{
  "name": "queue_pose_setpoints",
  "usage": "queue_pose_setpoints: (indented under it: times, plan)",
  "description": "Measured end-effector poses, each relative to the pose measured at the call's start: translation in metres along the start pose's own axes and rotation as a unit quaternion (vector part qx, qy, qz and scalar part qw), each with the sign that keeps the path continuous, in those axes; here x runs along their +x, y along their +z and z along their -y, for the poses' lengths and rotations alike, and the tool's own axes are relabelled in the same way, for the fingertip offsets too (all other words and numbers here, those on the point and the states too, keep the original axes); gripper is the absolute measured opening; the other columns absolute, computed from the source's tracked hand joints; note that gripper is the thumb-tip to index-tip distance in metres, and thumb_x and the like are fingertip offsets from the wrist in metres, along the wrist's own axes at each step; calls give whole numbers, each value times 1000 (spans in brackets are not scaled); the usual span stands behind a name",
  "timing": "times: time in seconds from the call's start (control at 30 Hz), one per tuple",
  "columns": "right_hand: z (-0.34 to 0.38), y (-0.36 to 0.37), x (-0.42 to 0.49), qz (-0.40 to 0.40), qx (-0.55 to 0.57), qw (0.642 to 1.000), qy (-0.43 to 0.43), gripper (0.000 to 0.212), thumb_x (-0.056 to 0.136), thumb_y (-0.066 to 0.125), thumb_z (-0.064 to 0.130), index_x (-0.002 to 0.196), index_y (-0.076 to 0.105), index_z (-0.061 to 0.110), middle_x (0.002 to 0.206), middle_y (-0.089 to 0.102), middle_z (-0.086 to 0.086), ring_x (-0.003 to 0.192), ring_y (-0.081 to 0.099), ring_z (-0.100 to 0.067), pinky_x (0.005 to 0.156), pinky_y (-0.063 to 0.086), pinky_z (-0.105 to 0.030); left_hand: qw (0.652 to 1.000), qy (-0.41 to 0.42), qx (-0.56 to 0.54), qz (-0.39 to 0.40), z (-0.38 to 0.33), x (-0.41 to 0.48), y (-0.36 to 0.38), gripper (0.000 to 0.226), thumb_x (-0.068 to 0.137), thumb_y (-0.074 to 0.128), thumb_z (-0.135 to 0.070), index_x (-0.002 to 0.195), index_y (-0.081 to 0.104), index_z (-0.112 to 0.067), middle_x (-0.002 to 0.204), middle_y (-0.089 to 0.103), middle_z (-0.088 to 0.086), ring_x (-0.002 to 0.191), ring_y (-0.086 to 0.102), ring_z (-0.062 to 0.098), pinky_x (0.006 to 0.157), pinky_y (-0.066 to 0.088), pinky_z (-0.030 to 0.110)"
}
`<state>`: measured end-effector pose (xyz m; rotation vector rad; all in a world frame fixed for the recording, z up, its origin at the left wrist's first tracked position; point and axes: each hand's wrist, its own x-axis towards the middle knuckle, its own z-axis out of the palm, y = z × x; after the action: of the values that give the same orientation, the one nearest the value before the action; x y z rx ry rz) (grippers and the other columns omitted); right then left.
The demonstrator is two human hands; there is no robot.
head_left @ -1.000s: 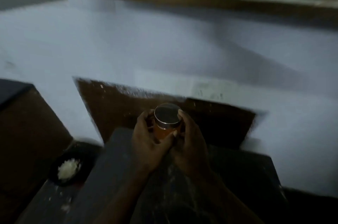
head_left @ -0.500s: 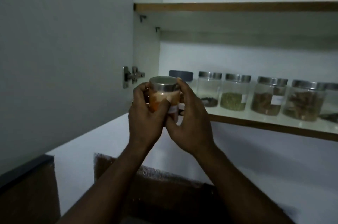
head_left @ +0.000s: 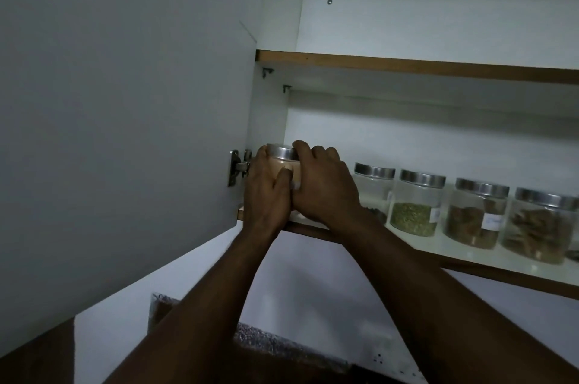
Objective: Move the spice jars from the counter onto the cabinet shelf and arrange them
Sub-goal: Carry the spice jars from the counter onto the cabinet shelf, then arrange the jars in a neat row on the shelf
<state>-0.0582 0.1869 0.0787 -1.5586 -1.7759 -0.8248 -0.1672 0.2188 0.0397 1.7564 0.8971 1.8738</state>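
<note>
A glass spice jar (head_left: 283, 166) with orange powder and a steel lid is at the left end of the lower cabinet shelf (head_left: 470, 261). My left hand (head_left: 266, 192) grips its left side, thumb across the front. My right hand (head_left: 322, 186) grips its right side, fingers curled over the lid. The jar's base is hidden behind my hands. To the right a row of steel-lidded jars stands on the shelf: a nearly clear one (head_left: 374, 186), one with green seeds (head_left: 416, 205) and two with brown spices (head_left: 476, 214) (head_left: 542, 227).
The open white cabinet door (head_left: 125, 133) hangs close on the left, its hinge (head_left: 236, 166) beside my left hand. An upper shelf (head_left: 407, 65) runs above the jars. A brown panel (head_left: 282, 352) lies below, behind my arms.
Both hands have raised the orange jar from the counter up to the shelf's left end. The view has tilted up from the counter to the cabinet.
</note>
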Motion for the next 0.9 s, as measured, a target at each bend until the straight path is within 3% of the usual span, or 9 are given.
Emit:
queue_pose_setpoints:
  times: [0.13, 0.23, 0.37, 0.5, 0.63, 0.9]
  plan:
    - [-4, 12, 2, -8, -57, 998, -17, 55, 87, 58, 42, 138, 47, 23, 114, 65, -8, 106, 55, -30, 79, 43, -39, 997, 17, 76, 4, 12, -2, 4, 68, 102, 54, -22, 162, 25, -11, 163, 36, 10, 149, 34, 25, 118, 28, 32]
    - [-8, 17, 4, 13, -15, 1000, -10, 59, 90, 61, 38, 144, 42, 24, 117, 63, -10, 106, 57, -29, 81, 47, -38, 995, 35, 94, -16, 13, 0, 5, 68, 97, 64, -19, 158, 33, -9, 155, 45, 10, 141, 44, 25, 109, 31, 24]
    - [-11, 18, 10, 42, -1, 999, -11, 75, 84, 74, 39, 149, 38, 26, 126, 54, -11, 107, 59, -28, 79, 52, -36, 990, 37, 130, -49, 9, 2, 6, 67, 90, 72, -24, 150, 44, -12, 144, 56, 8, 129, 55, 27, 104, 45, 36]
    - [-10, 20, 13, 63, -19, 998, -19, 90, 79, 78, 46, 154, 31, 29, 137, 48, -11, 108, 61, -30, 79, 55, -39, 984, 31, 163, -69, 11, 1, 10, 67, 92, 71, -35, 150, 43, -15, 143, 58, 8, 124, 60, 29, 99, 49, 40]
    - [-11, 27, 11, 73, -26, 997, -13, 91, 85, 71, 44, 159, 21, 29, 162, 29, -11, 121, 58, -36, 82, 58, -44, 973, 35, 223, -55, 18, -3, 11, 70, 98, 61, -40, 157, 33, -17, 155, 48, 9, 124, 61, 34, 94, 53, 46]
    - [-13, 20, 9, 84, -50, 995, -17, 92, 91, 65, 47, 163, 13, 24, 169, 18, -11, 127, 56, -35, 81, 54, -41, 957, 59, 282, -25, 19, -7, 16, 65, 95, 61, -30, 154, 35, -18, 153, 44, 12, 114, 63, 39, 82, 55, 48]
